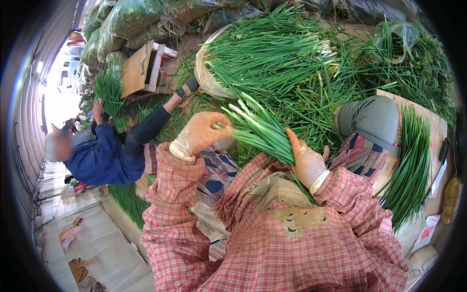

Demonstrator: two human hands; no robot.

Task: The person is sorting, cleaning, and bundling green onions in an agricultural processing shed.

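A bunch of green onions [265,131] lies across my right hand [306,160], whose gloved fingers are wrapped round its green part. The pale root ends point up and to the left. My left hand [202,131], also in a pale orange glove, is closed in a pinch at the left side of the bunch. Between its thumb and fingers is a thin stalk, partly hidden. Beyond both hands lies a large heap of green onions [272,53] on plastic sheeting, with loose leaves scattered below it.
Another bunch of green onions [413,155] rests on a board [438,124] at the right. To the left, a co-worker in a blue jacket [104,155] handles greens near a wooden stool [141,70]. Filled plastic sacks [129,29] line the back.
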